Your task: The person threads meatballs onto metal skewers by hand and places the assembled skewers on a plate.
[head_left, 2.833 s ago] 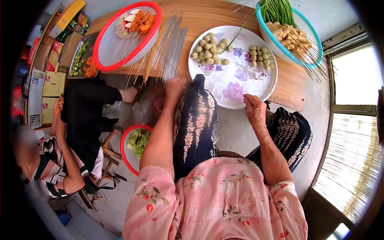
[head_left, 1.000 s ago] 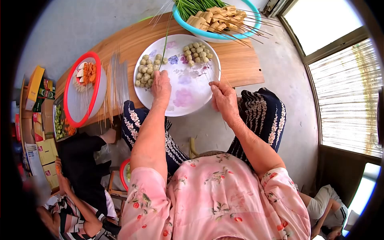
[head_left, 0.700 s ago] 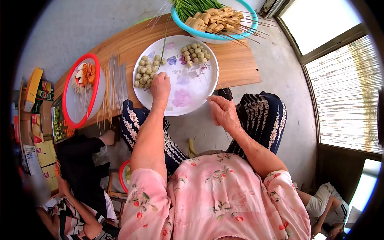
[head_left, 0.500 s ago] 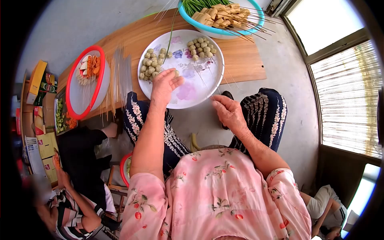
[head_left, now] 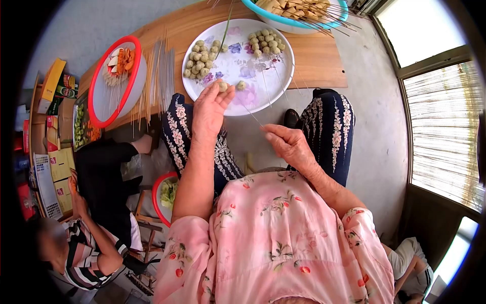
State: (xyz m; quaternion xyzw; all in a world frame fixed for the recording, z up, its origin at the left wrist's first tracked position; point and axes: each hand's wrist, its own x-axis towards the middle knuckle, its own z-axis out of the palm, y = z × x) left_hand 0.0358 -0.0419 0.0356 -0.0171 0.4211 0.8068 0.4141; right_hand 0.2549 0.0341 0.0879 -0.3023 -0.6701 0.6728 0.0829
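Left hand (head_left: 212, 104): fingertips about one pale-green ball (head_left: 223, 86), held out at the fingertips, probably to leave its far side exposed. Right hand (head_left: 291, 144): narrowed to a pinch on the near end of a thin skewer (head_left: 253, 115), likely so the tip stays free; tip pointing toward the left hand.

Flowered plate (head_left: 257, 93): beyond both hands. On it, a loose ball (head_left: 241, 85) just right of the left hand; two heaps apart, the left heap (head_left: 200, 61) beyond the left hand, the right heap (head_left: 267, 41) farther off with skewers, perhaps kept separate as threaded.

Wooden surface (head_left: 319, 61): under the plate; left of the left hand, bundled skewers (head_left: 166, 73) and a red-rimmed basin (head_left: 140, 81).

Room: right of the right hand, grey floor (head_left: 374, 126) and a slatted blind (head_left: 445, 131); far left, a seated person in stripes (head_left: 91, 253).
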